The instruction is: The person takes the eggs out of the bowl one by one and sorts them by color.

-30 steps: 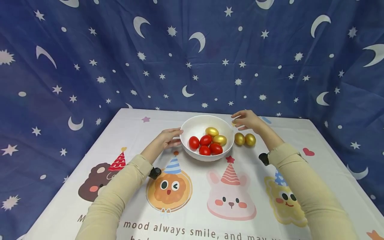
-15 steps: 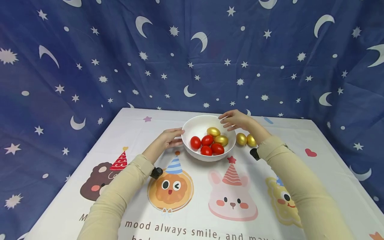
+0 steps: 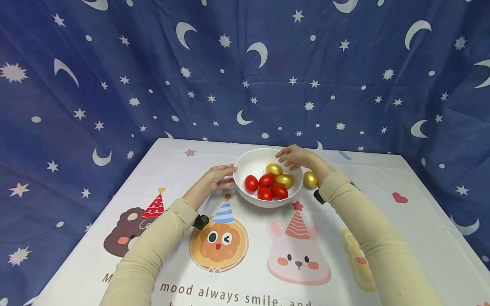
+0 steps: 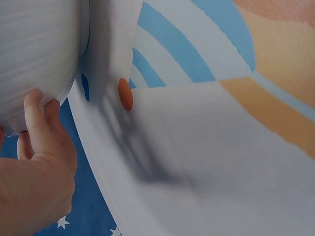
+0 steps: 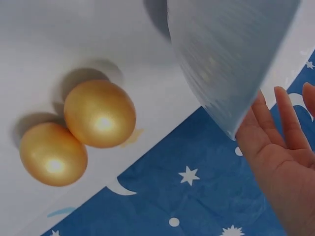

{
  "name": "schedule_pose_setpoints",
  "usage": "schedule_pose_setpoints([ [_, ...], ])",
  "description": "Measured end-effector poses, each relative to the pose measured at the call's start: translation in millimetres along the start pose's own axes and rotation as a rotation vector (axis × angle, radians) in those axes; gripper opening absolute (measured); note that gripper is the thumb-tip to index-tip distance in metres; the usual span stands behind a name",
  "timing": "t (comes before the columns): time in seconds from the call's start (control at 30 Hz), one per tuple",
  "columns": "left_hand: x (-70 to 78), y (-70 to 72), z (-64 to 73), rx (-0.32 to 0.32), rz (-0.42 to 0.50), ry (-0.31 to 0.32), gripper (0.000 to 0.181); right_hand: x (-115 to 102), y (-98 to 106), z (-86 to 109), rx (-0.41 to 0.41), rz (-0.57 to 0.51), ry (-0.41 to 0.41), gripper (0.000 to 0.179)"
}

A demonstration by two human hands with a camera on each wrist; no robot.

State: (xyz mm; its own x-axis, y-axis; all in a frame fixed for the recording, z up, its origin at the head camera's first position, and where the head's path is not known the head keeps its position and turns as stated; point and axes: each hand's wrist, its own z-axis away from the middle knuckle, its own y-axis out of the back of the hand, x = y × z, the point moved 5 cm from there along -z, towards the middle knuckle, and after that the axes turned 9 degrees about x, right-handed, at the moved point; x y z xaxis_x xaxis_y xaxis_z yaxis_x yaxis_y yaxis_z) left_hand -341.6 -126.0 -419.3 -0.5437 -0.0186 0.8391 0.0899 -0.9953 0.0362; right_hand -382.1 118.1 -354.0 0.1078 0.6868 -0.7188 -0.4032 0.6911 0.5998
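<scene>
Now the right hand [image 3: 295, 156], beside the white bowl [image 3: 249, 163] a second ago, hangs over its far-right rim, fingers relaxed, grasping nothing visible. The left hand [image 3: 215, 176] still grips the bowl's left rim. Four red eggs [image 3: 251, 183] and two gold eggs [image 3: 274, 170] remain inside; two loose gold eggs [image 5: 100, 113] touch, right of it.
</scene>
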Motion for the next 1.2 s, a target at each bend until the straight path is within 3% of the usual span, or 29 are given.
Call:
schedule_pose_setpoints([
  [0.47, 3.0, 1.7, 2.2, -0.005, -0.005, -0.005, 0.051, -2.3, -15.4, -14.4, 0.001, 0.12, 0.107, 0.042],
  [0.53, 1.5, 0.9, 1.7, -0.012, -0.009, -0.002, 0.051, 6.1, -18.2, -26.0, 0.008, 0.166, 0.157, 0.04],
  [0.7, -1.1, 0.1, 1.6, -0.01, -0.007, 0.003, 0.05, 49.3, -24.8, -98.6, 0.026, 0.223, 0.329, 0.039],
  [0.77, -1.0, -0.1, 2.0, -0.008, 0.0, 0.001, 0.049, 51.9, -27.6, -106.4, 0.055, 0.252, 0.329, 0.039],
  [0.93, 0.3, -1.5, 2.2, -0.012, 0.006, -0.006, 0.049, 13.5, -31.2, -46.4, 0.146, 0.322, 0.272, 0.037],
  [1.0, 0.6, -2.2, 2.0, -0.016, 0.002, -0.01, 0.049, 4.7, -30.9, -30.0, 0.165, 0.336, 0.29, 0.034],
  [1.2, 0.5, -2.1, 1.6, -0.014, -0.011, -0.009, 0.05, -4.6, -29.0, -13.3, 0.167, 0.381, 0.327, 0.034],
])
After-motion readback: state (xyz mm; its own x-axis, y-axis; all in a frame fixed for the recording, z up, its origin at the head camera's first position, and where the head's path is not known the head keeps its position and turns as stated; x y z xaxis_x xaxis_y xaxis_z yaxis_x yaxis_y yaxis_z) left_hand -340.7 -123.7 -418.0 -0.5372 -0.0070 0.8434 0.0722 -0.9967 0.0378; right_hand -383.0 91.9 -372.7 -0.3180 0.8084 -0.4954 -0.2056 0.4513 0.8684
